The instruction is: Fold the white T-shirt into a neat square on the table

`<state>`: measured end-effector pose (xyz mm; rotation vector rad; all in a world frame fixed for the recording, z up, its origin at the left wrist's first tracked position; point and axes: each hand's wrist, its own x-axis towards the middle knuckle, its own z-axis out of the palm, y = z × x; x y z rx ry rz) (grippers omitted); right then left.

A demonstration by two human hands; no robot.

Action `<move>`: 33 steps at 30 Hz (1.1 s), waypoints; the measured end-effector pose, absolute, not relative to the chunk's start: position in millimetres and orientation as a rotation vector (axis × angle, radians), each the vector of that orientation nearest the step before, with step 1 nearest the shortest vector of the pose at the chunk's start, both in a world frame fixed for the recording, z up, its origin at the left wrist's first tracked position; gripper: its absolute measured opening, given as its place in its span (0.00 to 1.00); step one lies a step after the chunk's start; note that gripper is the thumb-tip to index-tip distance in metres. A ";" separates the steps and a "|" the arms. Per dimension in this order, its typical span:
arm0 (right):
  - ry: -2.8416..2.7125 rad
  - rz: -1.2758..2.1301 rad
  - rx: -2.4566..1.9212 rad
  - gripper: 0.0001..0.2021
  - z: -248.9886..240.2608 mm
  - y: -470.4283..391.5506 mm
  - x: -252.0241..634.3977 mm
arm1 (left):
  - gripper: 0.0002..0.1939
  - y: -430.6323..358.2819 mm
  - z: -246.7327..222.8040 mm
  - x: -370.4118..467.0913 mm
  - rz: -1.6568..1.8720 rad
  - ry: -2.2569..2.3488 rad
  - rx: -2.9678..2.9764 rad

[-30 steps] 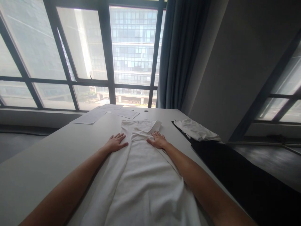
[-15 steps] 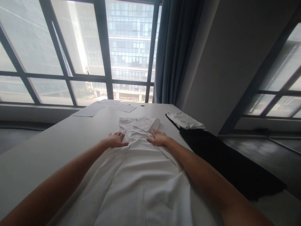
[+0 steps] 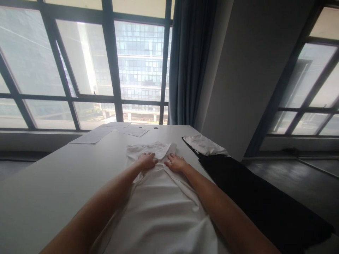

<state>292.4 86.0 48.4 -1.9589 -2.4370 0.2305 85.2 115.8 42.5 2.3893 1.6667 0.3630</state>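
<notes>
A white garment [image 3: 161,208] lies lengthwise on the table, its near part running down out of the view. Its kind is not clear. The far end is rumpled, and both long sides look turned inward below my hands. My left hand [image 3: 147,161] rests on the cloth left of its middle, fingers stretched to the right and thumb apart. Just across from it, my right hand [image 3: 176,163] lies on the garment's right side with fingers spread forward. A narrow strip of cloth shows between the two thumbs.
The white table [image 3: 66,183] extends to the windows, with papers [image 3: 91,135] at its far left. Along the right edge lies a black cloth [image 3: 254,194], with a folded white cloth [image 3: 205,144] on its far end. A blue-grey curtain [image 3: 189,70] hangs behind.
My left hand has moved right, from the garment's left edge onto the cloth, and the left side has come inward. My right hand has stayed near its place. The view has tilted up slightly.
</notes>
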 end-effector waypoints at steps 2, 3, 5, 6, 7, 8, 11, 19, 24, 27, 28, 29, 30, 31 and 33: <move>-2.399 0.219 -1.965 0.35 44.0 93.5 293.3 | 0.33 129.0 38.3 87.3 0.351 1.692 2.372; -2.385 0.213 -1.959 0.36 41.8 97.3 294.0 | 0.34 135.1 37.8 88.1 0.349 1.715 2.355; -2.362 0.204 -1.934 0.37 37.1 103.8 295.6 | 0.36 146.4 39.1 91.2 0.349 1.756 2.320; -2.349 0.197 -1.918 0.37 34.6 106.1 296.4 | 0.36 151.4 40.3 93.9 0.352 1.766 2.312; -2.331 0.185 -1.897 0.37 32.3 107.5 297.0 | 0.36 155.8 41.6 97.6 0.358 1.769 2.312; -2.310 0.173 -1.877 0.37 30.1 108.2 297.5 | 0.35 159.5 42.9 102.2 0.367 1.768 2.318; -2.241 0.157 -1.839 0.36 25.5 107.3 298.5 | 0.27 167.2 47.7 117.4 0.455 1.777 2.323; -2.104 0.241 -1.766 0.35 17.5 112.2 305.0 | 0.22 194.2 83.8 105.2 0.871 1.953 2.014; -2.138 0.262 -1.790 0.34 18.4 112.9 306.2 | 0.24 198.8 78.3 71.2 0.874 1.981 1.762; -2.165 0.223 -1.819 0.33 19.4 112.0 305.2 | 0.26 189.9 64.0 57.1 0.756 1.865 1.693; -2.172 0.209 -1.828 0.33 19.2 111.9 305.0 | 0.26 186.9 60.6 53.5 0.701 1.817 1.681; -2.178 0.200 -1.835 0.33 18.9 111.8 304.8 | 0.27 184.2 58.4 50.4 0.655 1.768 1.677; -2.179 0.194 -1.839 0.33 18.7 111.6 304.6 | 0.29 182.0 57.3 47.9 0.631 1.721 1.687; -2.175 0.189 -1.838 0.33 19.1 111.2 304.5 | 0.32 180.3 57.1 46.1 0.631 1.681 1.713; -2.150 0.159 -1.828 0.32 22.7 108.9 303.9 | 0.39 177.9 57.8 44.1 0.674 1.628 1.812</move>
